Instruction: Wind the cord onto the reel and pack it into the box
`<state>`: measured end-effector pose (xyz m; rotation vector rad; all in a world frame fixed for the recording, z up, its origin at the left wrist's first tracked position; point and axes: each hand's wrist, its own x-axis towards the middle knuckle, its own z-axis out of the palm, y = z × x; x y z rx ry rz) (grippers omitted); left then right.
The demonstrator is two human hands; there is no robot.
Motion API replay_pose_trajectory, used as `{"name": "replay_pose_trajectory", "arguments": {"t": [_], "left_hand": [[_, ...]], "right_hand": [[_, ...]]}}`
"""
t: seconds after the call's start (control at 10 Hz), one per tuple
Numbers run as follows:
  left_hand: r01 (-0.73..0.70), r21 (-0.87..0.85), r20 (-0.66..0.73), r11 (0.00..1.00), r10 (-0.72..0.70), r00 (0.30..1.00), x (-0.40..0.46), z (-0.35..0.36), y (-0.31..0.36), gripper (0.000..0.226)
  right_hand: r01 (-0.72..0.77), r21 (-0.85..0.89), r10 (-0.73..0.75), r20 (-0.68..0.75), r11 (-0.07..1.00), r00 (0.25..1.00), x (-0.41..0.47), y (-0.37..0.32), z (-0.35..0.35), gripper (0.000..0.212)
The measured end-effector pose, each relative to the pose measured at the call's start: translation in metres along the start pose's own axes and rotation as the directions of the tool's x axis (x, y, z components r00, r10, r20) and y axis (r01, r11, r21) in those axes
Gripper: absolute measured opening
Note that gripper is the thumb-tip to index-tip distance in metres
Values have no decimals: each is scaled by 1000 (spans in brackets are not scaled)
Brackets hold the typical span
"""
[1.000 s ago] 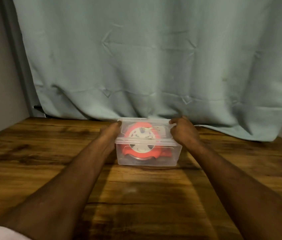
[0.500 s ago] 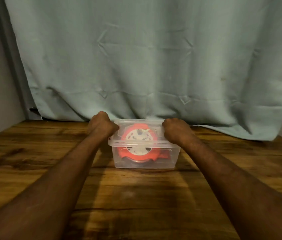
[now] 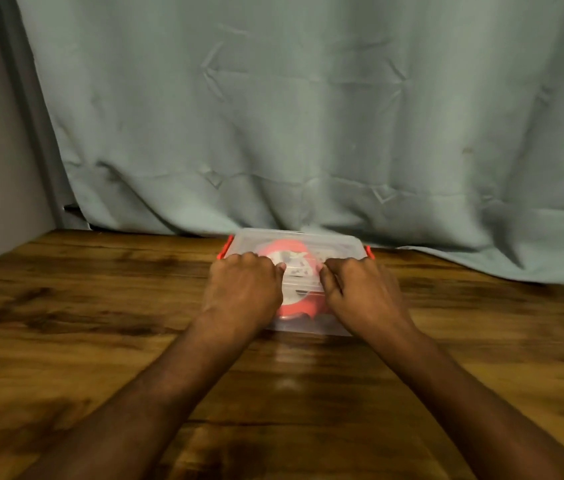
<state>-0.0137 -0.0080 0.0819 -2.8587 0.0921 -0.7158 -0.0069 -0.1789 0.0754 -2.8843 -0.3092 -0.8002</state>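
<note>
Clear plastic box (image 3: pixel 311 325), lid (image 3: pixel 294 240) on, is sitting on the wooden tabletop (image 3: pixel 100 306) at the far centre, just in front of the grey-green curtain (image 3: pixel 308 116).

Head view, the only one: the orange reel (image 3: pixel 296 308) is showing through the lid and near wall, so it is lying inside the box; the cord itself is too blurred to make out. Left hand (image 3: pixel 244 292) and right hand (image 3: pixel 360 292) are both resting knuckles-up on the near half of the lid, fingers (image 3: pixel 256 263) curled and pressed together, apparently bearing down on it, not pinching anything.

Handling, judged: box is looking light, thin-walled, somewhat flexible and slick; lid likely bowing under pressure. Best hold probably at the two short ends, by the clips.

Count: one box, one lid, one reel, two orange clips (left (image 3: pixel 224 250), right (image 3: pixel 368 252)), two hands.
</note>
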Motion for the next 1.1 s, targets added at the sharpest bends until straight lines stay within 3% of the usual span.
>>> {"name": "replay_pose_trajectory", "arguments": {"t": [0.2, 0.7, 0.8, 0.9, 1.0, 1.1], "left_hand": [[-17, 77, 5, 997, 17, 1000, 46, 22, 4, 50], [104, -44, 125, 994, -98, 987, 163, 88, 3, 56], [106, -38, 168, 994, -98, 981, 168, 88, 3, 60], [139, -174, 278, 975, -87, 957, 172, 77, -2, 72], [117, -344, 216, 932, -43, 975, 167, 61, -7, 79], [64, -421, -42, 905, -90, 995, 153, 35, -14, 70]], "right_hand": [[3, 49, -3, -2, 999, 1000, 56, 13, 38, 42], [-44, 105, 37, 66, 994, 997, 169, 43, 104, 45], [-17, 121, 3, 111, 993, 994, 171, 47, 100, 46], [36, 62, -54, 308, 997, 950, 171, 47, 79, 48], [83, 51, -96, 362, 995, 927, 170, 49, 63, 58], [-23, 182, 6, 95, 983, 995, 157, 46, 40, 63]]}}
